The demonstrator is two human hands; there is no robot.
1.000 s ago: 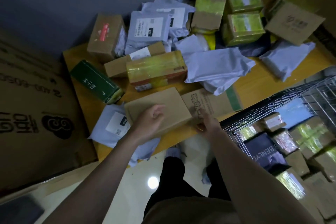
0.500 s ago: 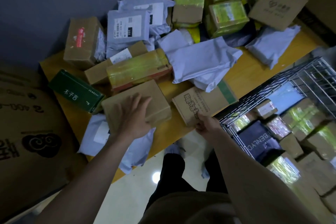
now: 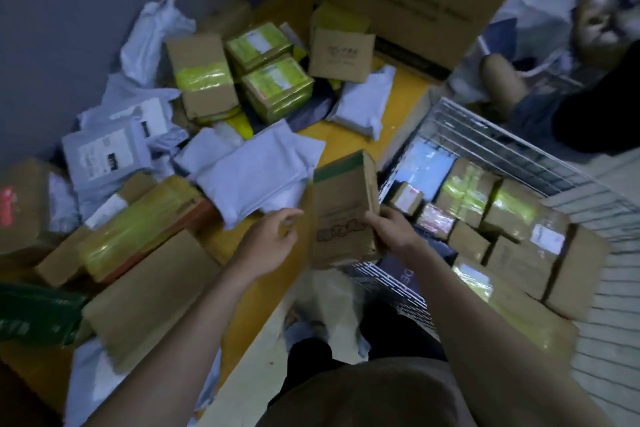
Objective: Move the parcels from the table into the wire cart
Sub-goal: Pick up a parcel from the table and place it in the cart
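The right hand [image 3: 389,232] grips the near right edge of a flat cardboard box [image 3: 341,210], thumb on its face, holding it tilted up off the desk [image 3: 349,135] with its green-striped end pointing away. The left hand [image 3: 268,243] is just beside the box's left edge with loosely curled fingers; whether it touches the box cannot be told from the blur. Near the left forearm, a plain brown box [image 3: 152,291] lies on the desk, with a dark green box [image 3: 38,315] further to its left. To the right of the right hand stands the wire cart [image 3: 512,149], already holding many taped boxes [image 3: 512,218] packed close together. Beyond the hands, a grey mailing bag [image 3: 256,173] lies on the desk, touching the held box's left side. Left of it sits a box wrapped in yellow tape [image 3: 138,222]. Farther off, more grey bags and yellow-taped boxes [image 3: 273,80] are heaped against the wall.
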